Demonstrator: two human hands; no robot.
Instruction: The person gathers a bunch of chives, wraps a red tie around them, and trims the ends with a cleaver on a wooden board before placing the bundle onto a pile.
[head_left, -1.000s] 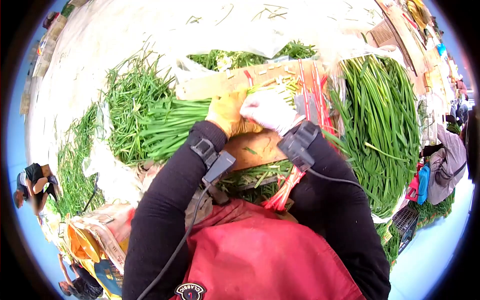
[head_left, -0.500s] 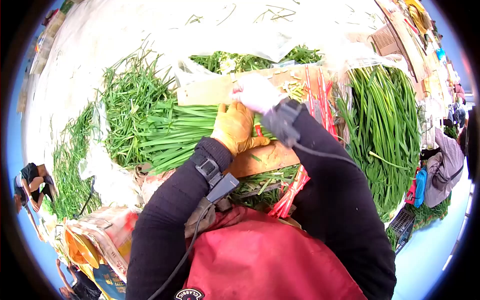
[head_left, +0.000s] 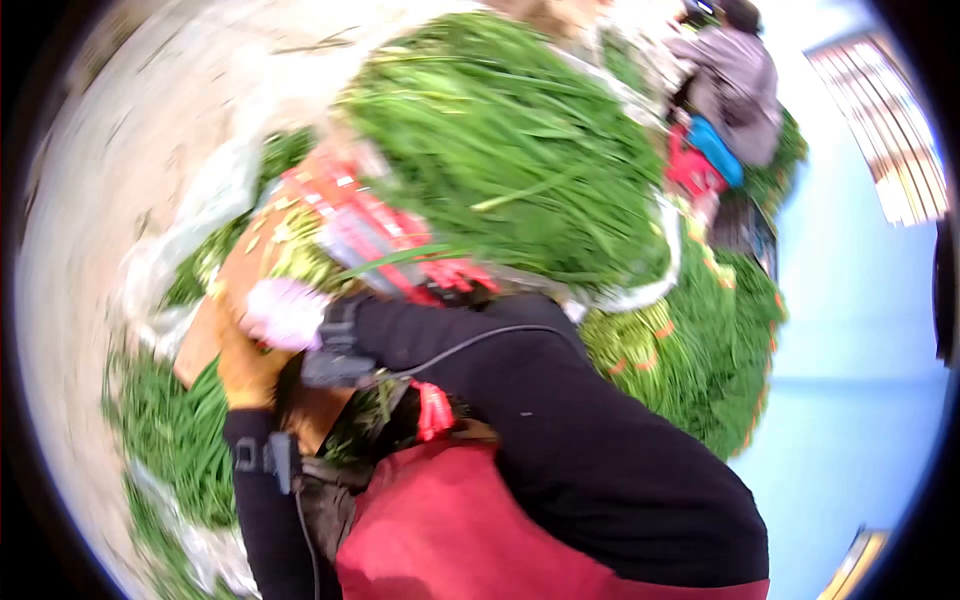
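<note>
The picture is smeared by motion. My left hand, in an orange glove, wraps round the green stalks near the left edge of the wooden board. Touching or close beside it is my right hand in a pale glove; its fingers are blurred, so what it holds cannot be made out. Pale cut stalk ends lie on the board above my right hand. Red and white strips lie to their right. A large heap of long green stalks fills the upper middle.
More green bundles with orange bands lie at the right. A person in a greyish top sits at the upper right, beside a blue and red item. Clear plastic sheeting edges the left pile. Red strips hang near my lap.
The view has swung to the right and turned, so the board and both hands now appear at the left. My right hand has come down beside my left hand.
</note>
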